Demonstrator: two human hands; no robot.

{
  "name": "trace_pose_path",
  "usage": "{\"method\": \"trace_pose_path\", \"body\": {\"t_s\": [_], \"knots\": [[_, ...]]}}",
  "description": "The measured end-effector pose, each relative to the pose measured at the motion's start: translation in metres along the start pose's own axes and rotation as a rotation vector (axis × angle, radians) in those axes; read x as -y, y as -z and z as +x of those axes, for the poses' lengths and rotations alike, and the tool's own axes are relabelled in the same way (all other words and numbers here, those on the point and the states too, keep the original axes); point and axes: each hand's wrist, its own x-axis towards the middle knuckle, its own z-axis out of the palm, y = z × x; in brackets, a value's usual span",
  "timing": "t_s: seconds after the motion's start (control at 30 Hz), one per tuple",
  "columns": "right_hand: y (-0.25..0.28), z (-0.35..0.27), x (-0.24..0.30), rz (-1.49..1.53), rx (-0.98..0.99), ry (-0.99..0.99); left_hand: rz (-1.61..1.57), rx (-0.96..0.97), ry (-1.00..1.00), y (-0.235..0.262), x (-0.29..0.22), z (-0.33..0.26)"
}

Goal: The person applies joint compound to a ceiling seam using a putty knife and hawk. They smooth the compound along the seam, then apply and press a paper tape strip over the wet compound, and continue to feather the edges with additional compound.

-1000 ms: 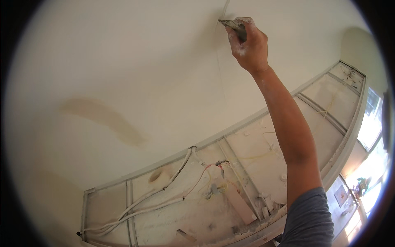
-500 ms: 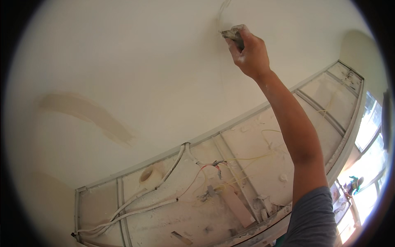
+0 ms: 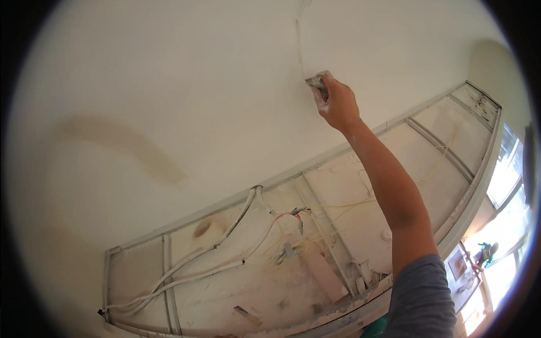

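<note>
My right hand [image 3: 339,104] is raised overhead, its fingers wrapped round a small putty scraper [image 3: 316,85] crusted with pale filler. The scraper's edge lies against the off-white ceiling surface [image 3: 225,73]. From that edge a thin cream line of filler [image 3: 300,45] runs up the surface toward the top of the view. Much of the scraper is hidden by my fingers. My left hand is not in view.
Below the surface runs a recessed strip with metal framing [image 3: 321,214], white cables [image 3: 186,268] and loose thin wires [image 3: 279,225]. A round hole [image 3: 204,228] opens in it. A beige patch [image 3: 124,143] marks the surface at left. Bright windows [image 3: 507,169] stand at right.
My right hand and the scraper have moved down along the surface, toward the framed strip. A longer cream line shows above the scraper now.
</note>
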Motion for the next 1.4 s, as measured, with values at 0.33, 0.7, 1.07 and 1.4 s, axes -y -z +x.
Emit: {"method": "trace_pose_path", "body": {"t_s": [0.33,0.7,1.07,1.4], "knots": [[0.015,-0.027,0.044,0.108,-0.083,-0.154,-0.065,-0.034,0.009,-0.024,0.031,0.001],[0.082,0.081,0.224,0.735,-0.700,-0.346,0.045,-0.172,-0.183,-0.038,0.043,-0.001],[0.082,0.091,0.244,0.568,-0.732,-0.370,-0.086,-0.178,-0.211,-0.039,0.042,0.000],[0.072,0.098,0.237,0.393,-0.850,-0.233,-0.141,0.046,0.039,-0.019,0.025,0.000]]}}
